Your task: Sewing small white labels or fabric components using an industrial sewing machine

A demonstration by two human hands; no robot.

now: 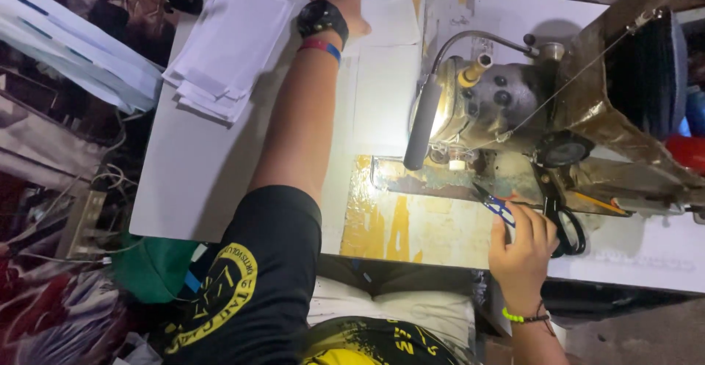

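Beside the sewing machine (499, 108) — right hand (523, 251) gripping blue snips (498, 205), left hand (345, 4) flat on white cloth (389, 20)

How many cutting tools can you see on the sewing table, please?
2: small blue thread snips at the right hand, and black scissors lying just beside them. Others may be hidden behind the machine.
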